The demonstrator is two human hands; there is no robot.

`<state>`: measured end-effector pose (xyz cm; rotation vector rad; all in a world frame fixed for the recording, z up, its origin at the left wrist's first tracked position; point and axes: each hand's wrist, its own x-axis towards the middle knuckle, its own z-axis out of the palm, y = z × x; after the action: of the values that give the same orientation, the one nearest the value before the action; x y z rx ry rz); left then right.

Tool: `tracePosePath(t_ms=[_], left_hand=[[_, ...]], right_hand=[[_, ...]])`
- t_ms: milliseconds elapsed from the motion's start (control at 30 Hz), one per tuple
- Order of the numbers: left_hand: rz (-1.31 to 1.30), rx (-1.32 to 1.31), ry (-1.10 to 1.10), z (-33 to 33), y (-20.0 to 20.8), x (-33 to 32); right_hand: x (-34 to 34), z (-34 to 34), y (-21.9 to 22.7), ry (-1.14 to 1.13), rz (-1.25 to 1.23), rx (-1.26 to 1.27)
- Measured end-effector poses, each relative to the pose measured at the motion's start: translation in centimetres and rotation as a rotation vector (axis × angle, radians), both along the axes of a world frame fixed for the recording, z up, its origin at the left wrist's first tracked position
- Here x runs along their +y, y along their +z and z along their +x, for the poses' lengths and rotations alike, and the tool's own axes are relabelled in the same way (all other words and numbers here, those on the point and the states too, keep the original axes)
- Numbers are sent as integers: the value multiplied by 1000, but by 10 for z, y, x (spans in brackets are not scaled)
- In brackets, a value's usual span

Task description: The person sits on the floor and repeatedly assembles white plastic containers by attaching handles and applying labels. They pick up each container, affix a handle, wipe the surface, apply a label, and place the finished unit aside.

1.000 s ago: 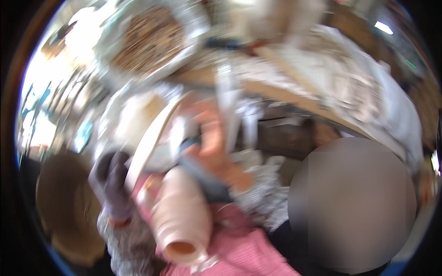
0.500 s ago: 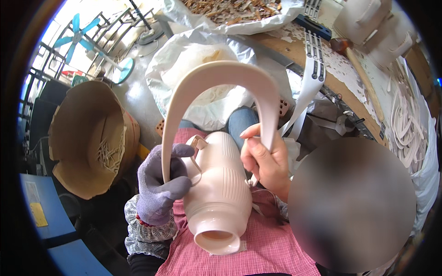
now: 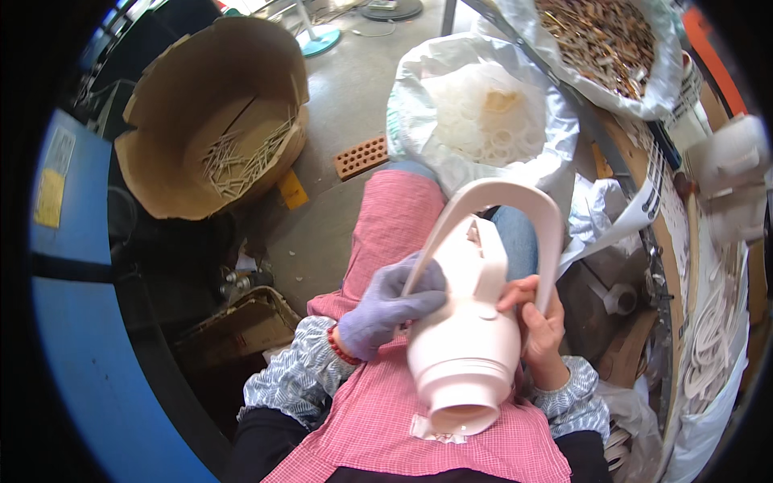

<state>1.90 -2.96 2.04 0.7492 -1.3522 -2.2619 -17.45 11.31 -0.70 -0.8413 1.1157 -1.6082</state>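
Observation:
A pale pink plastic jug body (image 3: 463, 346) lies on my lap over a pink checked apron, its open mouth toward me. A large arched carrying handle (image 3: 499, 191) of the same pink spans it, rising away from me. My left hand (image 3: 386, 310), in a grey-purple glove, is closed round the handle's left end beside the body. On the other side my bare right hand (image 3: 543, 322) grips the handle's right end, its fingertips against the jug. A fixed grip (image 3: 489, 270) on the jug faces up between my hands.
At left stand a cardboard bin (image 3: 173, 105) holding thin sticks and a blue cabinet (image 3: 88, 338). Ahead are a perforated brick (image 3: 361, 157) and a white sack (image 3: 407, 84) of pale rings. A sack of brown scraps (image 3: 604, 48) and a bench (image 3: 680, 266) line the right.
The jug has rolled so that its fixed grip now faces up instead of the ribbed side. My view has swung left, and both hands have stayed at the handle's ends.

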Motion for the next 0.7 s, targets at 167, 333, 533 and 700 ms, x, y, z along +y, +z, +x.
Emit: tracePosePath(t_ms=[167, 333, 533, 700], left_hand=[[-30, -61, 112, -10, 0, 17], [29, 32, 191, -18, -1, 20], [88, 97, 130, -5, -5, 13], [-15, 140, 101, -7, -11, 21]], right_hand=[[0, -4, -1, -87, 3, -30], [-10, 8, 9, -202, 64, -63], [-11, 6, 3, -55, -46, -25], [1, 5, 2, -71, -35, -92]])
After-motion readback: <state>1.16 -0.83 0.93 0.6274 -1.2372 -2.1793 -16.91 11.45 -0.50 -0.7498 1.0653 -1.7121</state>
